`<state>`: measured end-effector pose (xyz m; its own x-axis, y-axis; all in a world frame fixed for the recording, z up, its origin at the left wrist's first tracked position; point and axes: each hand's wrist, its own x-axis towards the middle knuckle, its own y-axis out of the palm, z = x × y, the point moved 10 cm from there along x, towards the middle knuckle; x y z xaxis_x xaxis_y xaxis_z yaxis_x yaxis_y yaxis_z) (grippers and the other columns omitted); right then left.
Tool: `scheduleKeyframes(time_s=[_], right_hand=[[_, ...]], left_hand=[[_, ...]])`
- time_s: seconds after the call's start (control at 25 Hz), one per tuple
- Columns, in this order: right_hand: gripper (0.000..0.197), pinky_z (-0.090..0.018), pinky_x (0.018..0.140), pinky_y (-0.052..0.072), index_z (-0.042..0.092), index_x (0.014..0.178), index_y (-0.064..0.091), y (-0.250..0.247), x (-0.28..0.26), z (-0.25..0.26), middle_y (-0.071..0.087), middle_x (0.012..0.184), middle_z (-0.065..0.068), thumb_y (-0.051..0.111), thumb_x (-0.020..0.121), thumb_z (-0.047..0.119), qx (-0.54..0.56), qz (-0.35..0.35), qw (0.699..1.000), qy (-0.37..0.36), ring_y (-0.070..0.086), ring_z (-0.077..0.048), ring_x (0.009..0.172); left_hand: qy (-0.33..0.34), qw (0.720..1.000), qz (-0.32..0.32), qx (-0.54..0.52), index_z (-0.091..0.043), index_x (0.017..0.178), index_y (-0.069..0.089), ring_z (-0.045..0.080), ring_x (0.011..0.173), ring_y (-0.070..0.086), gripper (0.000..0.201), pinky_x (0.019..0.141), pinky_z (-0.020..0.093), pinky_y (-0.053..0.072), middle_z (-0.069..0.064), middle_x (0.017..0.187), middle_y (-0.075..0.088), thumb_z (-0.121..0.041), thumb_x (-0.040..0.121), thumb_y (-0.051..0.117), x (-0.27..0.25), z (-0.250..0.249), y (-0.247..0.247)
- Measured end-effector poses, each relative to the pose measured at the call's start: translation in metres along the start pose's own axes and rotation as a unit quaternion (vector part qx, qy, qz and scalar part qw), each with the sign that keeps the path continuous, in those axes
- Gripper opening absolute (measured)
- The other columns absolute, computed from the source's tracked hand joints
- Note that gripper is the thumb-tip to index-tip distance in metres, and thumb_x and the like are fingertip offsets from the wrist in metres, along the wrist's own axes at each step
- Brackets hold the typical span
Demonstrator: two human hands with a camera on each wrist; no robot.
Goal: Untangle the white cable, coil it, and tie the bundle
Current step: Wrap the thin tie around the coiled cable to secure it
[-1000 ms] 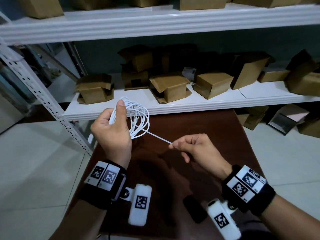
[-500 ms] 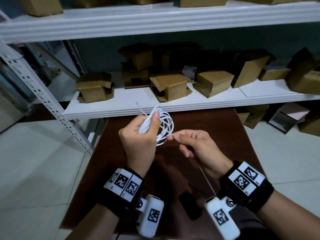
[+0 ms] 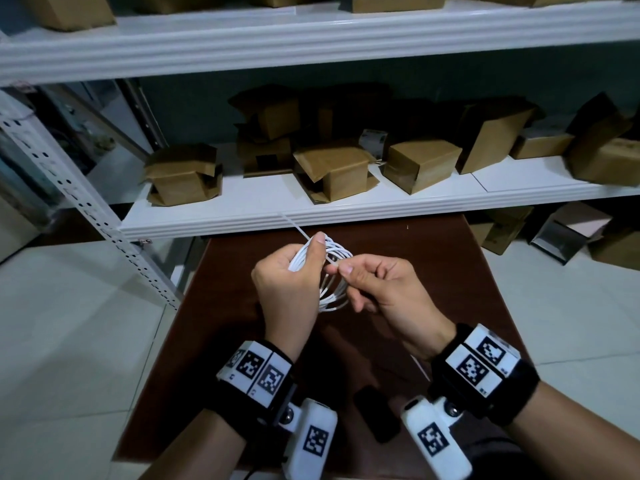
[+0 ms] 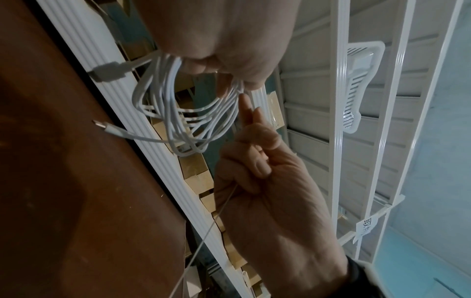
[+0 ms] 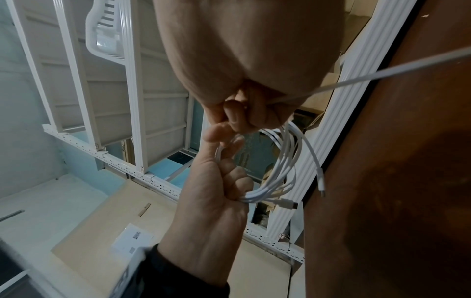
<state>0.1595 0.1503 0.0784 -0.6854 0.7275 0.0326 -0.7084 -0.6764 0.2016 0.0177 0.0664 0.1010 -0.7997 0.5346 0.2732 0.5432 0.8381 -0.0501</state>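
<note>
Left fingers point(image 5: 229, 181) curl round one side of the coil point(image 3: 334, 275), thumb pressed on top, so the left hand point(image 3: 287, 285) grips the bundle. Right thumb and forefinger pinch a thin white tie point(image 5: 356, 78) right at the coil; remaining right fingers point(image 4: 257, 161) are curled in, and the right hand point(image 3: 384, 289) touches the left at the coil.

Coil is held in the air above the far half of the brown worktop point(image 3: 433, 258), just short of the shelf edge point(image 3: 346, 213). The loops look gathered and round, no tangle seen. Both plugs point(image 4: 107, 71) hang free off the coil on the worktop side. One end of the tie sticks up past the left thumb toward the shelf; the other end trails back under the right palm toward the wrist. A small dark object point(image 3: 375, 414) lies on the near part of the worktop, between the wrists.

Step, as I judge it: untangling and coiling done, tying in hand. Whether the tie already goes round the loops cannot be told; the hands hide it.

Next move likely calls for passing the tie round the gathered strands, closing it snug, with the left grip firm so the loops don't spring apart. Risk: the loose plug ends slip out of the bundle.
</note>
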Motion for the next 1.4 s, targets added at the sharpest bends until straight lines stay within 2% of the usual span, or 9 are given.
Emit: scheduleKeyframes(time_s=[0.24,0.44,0.6,0.72,0.88,0.96,1.12,1.28,1.4], right_hand=[[0.025,-0.018,0.045,0.032,-0.003,0.118,0.071,0.01,0.002,-0.008,0.068,0.068,-0.013,0.057,0.104,0.013,-0.011,0.063,0.997,0.033,0.046,-0.013,0.049],[0.028,-0.02,0.047,0.045,-0.002,0.129,0.059,0.008,0.002,-0.003,0.073,0.081,-0.022,0.058,0.101,0.003,0.01,0.082,0.996,0.034,0.058,-0.016,0.051],[0.019,-0.023,0.07,0.057,-0.005,0.115,0.065,0.009,-0.001,0.012,0.075,0.101,-0.027,0.054,0.102,0.003,0.017,0.11,0.994,0.017,0.07,-0.02,0.075],[0.025,-0.028,0.087,0.059,-0.01,0.117,0.065,0.012,-0.007,0.024,0.071,0.115,-0.034,0.05,0.101,0.002,0.087,0.138,0.986,0.023,0.073,-0.027,0.093],[0.033,-0.033,0.099,0.057,-0.007,0.123,0.065,0.011,-0.011,0.036,0.072,0.12,-0.028,0.055,0.093,-0.018,0.044,0.144,0.988,-0.024,0.073,-0.029,0.104],[0.029,-0.032,0.094,0.059,-0.008,0.12,0.068,-0.001,-0.007,0.038,0.076,0.111,-0.026,0.064,0.091,-0.01,0.012,0.076,0.996,-0.053,0.074,-0.028,0.097],[0.02,-0.024,0.075,0.06,-0.011,0.106,0.073,-0.033,-0.001,0.05,0.078,0.092,-0.025,0.071,0.088,-0.003,-0.007,-0.062,0.991,-0.12,0.073,-0.025,0.078],[0.012,-0.022,0.065,0.058,-0.013,0.092,0.071,-0.041,-0.002,0.056,0.077,0.082,-0.024,0.076,0.083,-0.006,-0.042,-0.089,0.987,-0.126,0.072,-0.021,0.069],[0.014,-0.023,0.072,0.058,-0.011,0.085,0.07,-0.036,-0.005,0.061,0.078,0.086,-0.019,0.081,0.08,-0.005,-0.082,-0.072,0.985,-0.138,0.073,-0.021,0.077]], left_hand=[[-0.047,0.992,-0.026,-0.111,-0.003,0.088,0.084,0.007,0.065,0.071,0.009,0.061,0.02,0.053,0.004,0.075,0.08,-0.01,0.092,0.079,0.002,0.006,-0.005],[-0.043,0.987,-0.061,-0.143,0.002,0.089,0.082,0.016,0.068,0.073,0.008,0.064,0.027,0.057,0.013,0.079,0.08,-0.006,0.091,0.079,0.018,0.01,-0.025],[-0.061,0.982,-0.107,-0.142,-0.011,0.08,0.082,0.014,0.071,0.073,0.009,0.07,0.028,0.058,0.003,0.076,0.081,-0.007,0.088,0.083,0.031,0.018,-0.043],[-0.104,0.971,-0.142,-0.161,-0.015,0.076,0.082,0.013,0.068,0.073,0.012,0.069,0.03,0.058,0.001,0.074,0.08,-0.01,0.086,0.084,0.038,0.035,-0.054],[-0.144,0.964,-0.156,-0.16,-0.012,0.081,0.08,-0.004,0.041,0.047,0.009,0.048,0.016,0.04,-0.015,0.047,0.059,-0.015,0.088,0.083,0.041,0.05,-0.059],[-0.154,0.964,-0.146,-0.162,-0.009,0.084,0.079,-0.005,0.037,0.043,0.008,0.045,0.013,0.037,-0.016,0.047,0.056,-0.014,0.089,0.082,0.04,0.053,-0.055],[-0.174,0.959,-0.143,-0.171,-0.009,0.086,0.079,-0.006,0.04,0.046,0.007,0.048,0.015,0.039,-0.001,0.065,0.066,-0.014,0.088,0.084,0.04,0.058,-0.053],[-0.179,0.959,-0.144,-0.164,-0.01,0.083,0.079,-0.006,0.039,0.045,0.008,0.046,0.014,0.038,-0.007,0.058,0.065,-0.013,0.087,0.084,0.041,0.06,-0.052],[-0.179,0.959,-0.147,-0.165,-0.004,0.091,0.079,-0.006,0.039,0.046,0.011,0.046,0.014,0.038,-0.01,0.055,0.063,-0.014,0.087,0.085,0.041,0.062,-0.053]])
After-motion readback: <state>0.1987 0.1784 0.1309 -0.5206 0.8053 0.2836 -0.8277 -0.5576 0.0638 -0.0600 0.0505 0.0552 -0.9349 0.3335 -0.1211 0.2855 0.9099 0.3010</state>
